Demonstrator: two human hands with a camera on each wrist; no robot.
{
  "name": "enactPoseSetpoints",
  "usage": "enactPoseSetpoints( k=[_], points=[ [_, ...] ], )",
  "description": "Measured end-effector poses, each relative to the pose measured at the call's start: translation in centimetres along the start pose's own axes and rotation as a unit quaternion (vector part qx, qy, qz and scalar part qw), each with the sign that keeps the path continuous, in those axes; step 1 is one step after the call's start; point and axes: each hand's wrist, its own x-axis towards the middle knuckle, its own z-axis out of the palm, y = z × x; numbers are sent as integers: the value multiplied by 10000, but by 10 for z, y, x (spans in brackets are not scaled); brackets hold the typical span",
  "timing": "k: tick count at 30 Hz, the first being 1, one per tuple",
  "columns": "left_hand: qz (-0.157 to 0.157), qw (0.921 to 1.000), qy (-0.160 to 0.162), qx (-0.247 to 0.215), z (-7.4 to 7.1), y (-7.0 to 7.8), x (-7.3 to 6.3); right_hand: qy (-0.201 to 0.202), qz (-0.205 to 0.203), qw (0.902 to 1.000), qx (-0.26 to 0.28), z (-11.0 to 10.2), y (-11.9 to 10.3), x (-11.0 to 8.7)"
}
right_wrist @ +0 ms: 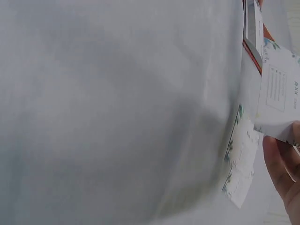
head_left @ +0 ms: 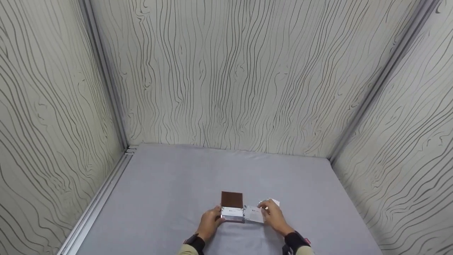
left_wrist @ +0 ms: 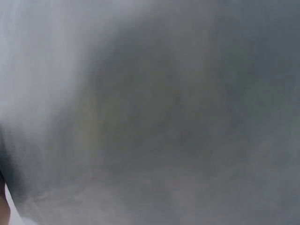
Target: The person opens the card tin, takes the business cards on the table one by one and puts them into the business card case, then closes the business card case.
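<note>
A brown card case (head_left: 232,199) lies open near the front middle of the cloth, with white cards in its lower part. My left hand (head_left: 209,224) grips the case at its lower left side; in the left wrist view only a sliver of skin (left_wrist: 3,208) shows at the edge. To the right of the case, my right hand (head_left: 275,219) pinches a white business card (right_wrist: 280,91) by its edge. That card bears print and a green leaf pattern. Several similar cards (right_wrist: 241,157) lie overlapping on the cloth beside the right hand, partly hidden by it in the head view.
A grey cloth (head_left: 170,184) covers the tabletop. Walls with a wood-grain line pattern (head_left: 226,78) stand at the back and both sides. A metal rail (head_left: 95,205) runs along the left edge. Most of the left wrist view is blurred grey.
</note>
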Motion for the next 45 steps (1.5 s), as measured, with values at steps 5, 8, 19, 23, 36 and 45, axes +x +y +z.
enactPoseSetpoints(
  k=[5,8,19,23,36,45],
  points=[
    [-64,9999,-51,-102,-1,0,0,-20,-427,9991,48,15,-12,11],
    [-145,9997,-81,-191,-2,0,-1,-29,-534,9986,2,23,-18,17],
    [145,9996,-31,-234,0,-3,0,-166,-617,9980,5,47,-33,34],
    [201,9997,42,-155,0,-3,1,-306,-582,9978,75,53,-36,36],
    [132,9999,-35,-91,0,-4,1,-126,-648,9978,-75,60,-31,33],
    [267,9996,-29,-80,-2,-3,1,-353,-564,9964,-518,63,-32,31]
  ],
)
